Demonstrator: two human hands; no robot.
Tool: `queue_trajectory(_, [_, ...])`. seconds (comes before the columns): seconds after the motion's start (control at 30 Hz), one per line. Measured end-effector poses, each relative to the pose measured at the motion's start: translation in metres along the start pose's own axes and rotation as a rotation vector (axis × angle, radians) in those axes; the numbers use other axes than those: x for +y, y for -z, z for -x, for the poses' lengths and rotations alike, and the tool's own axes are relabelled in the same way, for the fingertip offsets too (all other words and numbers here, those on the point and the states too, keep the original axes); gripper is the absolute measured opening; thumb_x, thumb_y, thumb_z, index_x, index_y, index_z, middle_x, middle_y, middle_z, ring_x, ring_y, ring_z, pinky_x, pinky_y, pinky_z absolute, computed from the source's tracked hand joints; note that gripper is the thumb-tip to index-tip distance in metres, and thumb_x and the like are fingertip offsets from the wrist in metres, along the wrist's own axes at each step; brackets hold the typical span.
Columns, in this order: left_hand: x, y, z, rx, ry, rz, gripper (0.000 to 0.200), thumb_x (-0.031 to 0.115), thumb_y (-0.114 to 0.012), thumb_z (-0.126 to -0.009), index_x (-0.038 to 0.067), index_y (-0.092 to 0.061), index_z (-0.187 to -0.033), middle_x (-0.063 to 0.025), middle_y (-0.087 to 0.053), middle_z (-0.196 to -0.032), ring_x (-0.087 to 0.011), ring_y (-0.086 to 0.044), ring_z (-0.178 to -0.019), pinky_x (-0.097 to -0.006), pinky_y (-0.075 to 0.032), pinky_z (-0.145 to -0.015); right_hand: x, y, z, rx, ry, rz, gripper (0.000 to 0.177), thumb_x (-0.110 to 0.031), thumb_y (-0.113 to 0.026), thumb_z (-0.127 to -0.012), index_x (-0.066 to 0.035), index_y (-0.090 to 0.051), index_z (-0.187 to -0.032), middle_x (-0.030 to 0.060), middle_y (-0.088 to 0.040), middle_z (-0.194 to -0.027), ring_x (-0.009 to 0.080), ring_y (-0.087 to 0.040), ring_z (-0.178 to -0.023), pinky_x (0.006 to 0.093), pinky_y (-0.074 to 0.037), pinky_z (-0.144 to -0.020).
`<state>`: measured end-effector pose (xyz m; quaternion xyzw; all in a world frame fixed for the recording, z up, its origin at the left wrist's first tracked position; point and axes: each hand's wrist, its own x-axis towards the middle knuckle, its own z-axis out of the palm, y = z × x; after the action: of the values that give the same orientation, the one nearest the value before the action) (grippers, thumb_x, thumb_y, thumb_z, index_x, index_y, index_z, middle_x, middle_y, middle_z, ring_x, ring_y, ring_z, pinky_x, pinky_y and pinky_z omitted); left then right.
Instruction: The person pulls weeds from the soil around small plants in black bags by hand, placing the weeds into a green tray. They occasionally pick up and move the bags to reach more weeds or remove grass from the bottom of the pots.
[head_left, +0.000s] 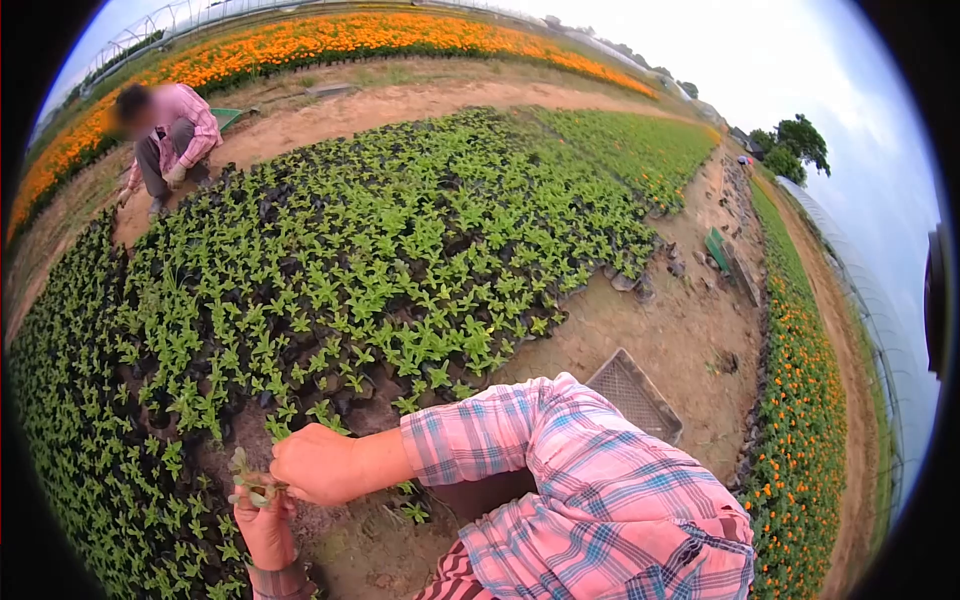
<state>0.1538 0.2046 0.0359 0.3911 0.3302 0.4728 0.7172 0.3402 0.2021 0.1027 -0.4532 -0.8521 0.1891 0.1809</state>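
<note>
A small leafy seedling (257,488) is between my two hands at the lower left of the head view. My left hand (264,532) comes up from below, its fingers closed around the seedling's lower part. From the right, my right hand (315,464) reaches across in a pinch against the seedling's leaves; its fingertips are partly hidden. Just beyond my hands stand rows of green seedlings (400,250) in black pots or bags. Bare soil (370,545) shows beneath my forearm.
An empty-looking plastic crate (635,395) lies on the dirt beside my plaid sleeve. A person in a pink checked shirt (185,120) squats at the far left edge of the bed. Orange flowers (360,38) line the back and the right side (800,400). A green object (717,248) lies on the path.
</note>
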Motion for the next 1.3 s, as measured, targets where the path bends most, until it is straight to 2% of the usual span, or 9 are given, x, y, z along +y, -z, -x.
queue_trajectory(0.6, [0.001,0.016,0.0,-0.001,0.062,0.414,0.028,0.006,-0.057,-0.09,0.008,-0.046,-0.115,-0.0055,-0.059,-0.1,-0.0112,-0.055,-0.071,-0.0261,-0.05,-0.061,0.004,-0.014,-0.006,-0.024,0.095,-0.05,0.016,-0.018,-0.065,-0.073,-0.002,-0.063,-0.072,0.0161,-0.059,-0.076,0.0349,-0.062,-0.076,0.0432,-0.05,-0.064])
queue_trajectory(0.7, [0.0,0.024,-0.003,0.072,0.062,0.229,0.035,0.012,-0.056,-0.091,0.007,-0.045,-0.125,-0.0063,-0.056,-0.114,-0.0137,-0.056,-0.095,-0.027,-0.048,-0.077,0.011,-0.015,-0.008,-0.043,0.032,0.088,0.014,-0.015,-0.065,-0.071,-0.001,-0.064,-0.074,0.017,-0.062,-0.075,0.0349,-0.063,-0.074,0.043,-0.05,-0.063])
queue_trajectory(0.77, [-0.009,0.023,-0.007,0.4,-0.254,-0.459,0.044,0.012,-0.055,-0.091,0.005,-0.04,-0.133,-0.0105,-0.05,-0.126,-0.021,-0.049,-0.115,-0.0333,-0.042,-0.095,0.01,-0.007,-0.01,-0.204,-0.018,0.153,0.013,-0.013,-0.065,-0.069,-0.002,-0.065,-0.075,0.0172,-0.063,-0.074,0.035,-0.064,-0.072,0.0432,-0.051,-0.062])
queue_trajectory(0.87, [0.017,0.012,0.003,0.017,-0.549,-1.082,0.055,0.013,-0.058,-0.087,0.004,-0.037,-0.137,-0.0132,-0.045,-0.133,-0.0257,-0.044,-0.124,-0.0369,-0.032,-0.105,0.011,-0.005,-0.01,-0.335,-0.066,0.214,0.013,-0.012,-0.064,-0.067,-0.003,-0.066,-0.076,0.0173,-0.065,-0.072,0.0349,-0.065,-0.069,0.0435,-0.051,-0.06])
queue_trajectory(1.0, [0.002,-0.007,0.012,-0.113,-0.532,-1.152,0.079,0.008,-0.076,-0.062,0.002,-0.042,-0.133,-0.0122,-0.05,-0.127,-0.0308,-0.043,-0.123,-0.0427,-0.027,-0.108,0.014,-0.016,-0.015,-0.1,-0.104,0.065,0.015,-0.016,-0.065,-0.071,-0.003,-0.067,-0.077,0.0168,-0.066,-0.072,0.0344,-0.065,-0.07,0.0439,-0.051,-0.06])
queue_trajectory(1.07, [-0.004,-0.004,0.007,-0.112,-0.558,-1.152,0.073,0.005,-0.076,-0.066,0.002,-0.043,-0.131,-0.0123,-0.052,-0.123,-0.0285,-0.049,-0.117,-0.0403,-0.036,-0.103,0.013,-0.013,-0.016,-0.104,-0.094,0.029,0.017,-0.019,-0.065,-0.073,-0.002,-0.067,-0.077,0.0169,-0.066,-0.072,0.0348,-0.065,-0.07,0.0444,-0.051,-0.06])
queue_trajectory(1.13, [-0.009,0.004,0.009,-0.082,-0.313,-0.9,0.059,0.002,-0.07,-0.076,0.002,-0.044,-0.128,-0.0125,-0.054,-0.118,-0.0242,-0.056,-0.105,-0.036,-0.045,-0.091,0.013,-0.01,-0.016,-0.112,-0.096,-0.005,0.02,-0.022,-0.065,-0.076,-0.002,-0.066,-0.077,0.0169,-0.065,-0.072,0.0352,-0.065,-0.07,0.0448,-0.051,-0.061])
queue_trajectory(1.17, [-0.01,0.002,0.008,-0.059,-0.483,-0.961,0.043,-0.001,-0.066,-0.081,0.001,-0.048,-0.12,-0.0123,-0.056,-0.113,-0.0199,-0.059,-0.094,-0.0318,-0.048,-0.081,0.013,-0.01,-0.016,-0.101,-0.093,-0.004,0.022,-0.023,-0.066,-0.078,-0.002,-0.067,-0.077,0.0171,-0.066,-0.073,0.0354,-0.065,-0.071,0.0442,-0.051,-0.062])
queue_trajectory(1.3, [-0.011,0.01,0.003,-0.024,-0.444,-0.871,0.035,0.001,-0.068,-0.08,0.001,-0.053,-0.112,-0.0116,-0.058,-0.109,-0.021,-0.058,-0.091,-0.0324,-0.047,-0.08,0.013,-0.01,-0.015,-0.07,-0.103,-0.014,0.024,-0.025,-0.066,-0.079,-0.001,-0.068,-0.076,0.0169,-0.066,-0.072,0.0363,-0.065,-0.072,0.0439,-0.051,-0.063])
